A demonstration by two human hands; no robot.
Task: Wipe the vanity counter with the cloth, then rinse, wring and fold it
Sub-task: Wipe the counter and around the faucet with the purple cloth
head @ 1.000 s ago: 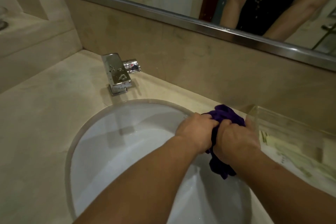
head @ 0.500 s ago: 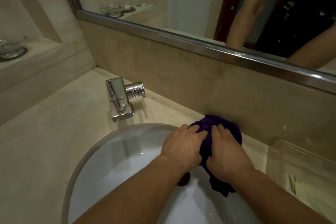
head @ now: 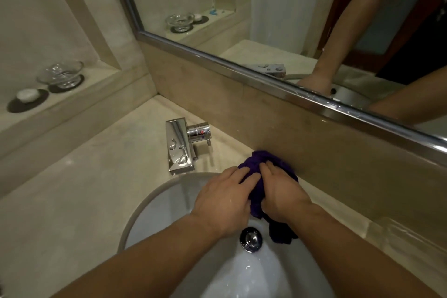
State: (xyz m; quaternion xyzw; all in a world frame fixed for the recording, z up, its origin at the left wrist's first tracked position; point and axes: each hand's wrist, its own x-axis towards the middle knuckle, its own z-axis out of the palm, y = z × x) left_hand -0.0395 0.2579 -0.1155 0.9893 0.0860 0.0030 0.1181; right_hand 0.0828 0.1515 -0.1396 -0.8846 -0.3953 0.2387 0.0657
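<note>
- We see the purple cloth point(head: 278, 164) bunched into a thick wad at the far right rim of the sink point(head: 145, 203), partly over the bowl and partly over the beige surface point(head: 72, 201) behind the rim.
- The left hand point(head: 222, 201) is on the side of the wad nearer the sink's middle. Its fingers point(head: 246, 178) are bent over the fabric and grasp it.
- The right hand point(head: 283, 196) is on the other side, just beside the left one, almost touching it. Its fingers point(head: 268, 167) also curl over the top of the cloth and clench it.
- A dark end of the cloth hangs below the right hand into the sink, near the metal drain point(head: 251, 239) at the sink's bottom. We cannot tell if it touches the bowl.
- The top of the wad reaches the foot of the wall behind the sink.
- The chrome faucet point(head: 180, 147) stands on the surface just behind the sink's far left rim, with water drops on its flat spout.
- Above and behind the sink, the mirror point(head: 242, 65) with a metal frame reflects both forearms.
- Well to the left of the sink, on a higher ledge point(head: 79, 99), a glass dish point(head: 60, 75) and a white soap point(head: 27, 95) each sit on a dark round mat.
</note>
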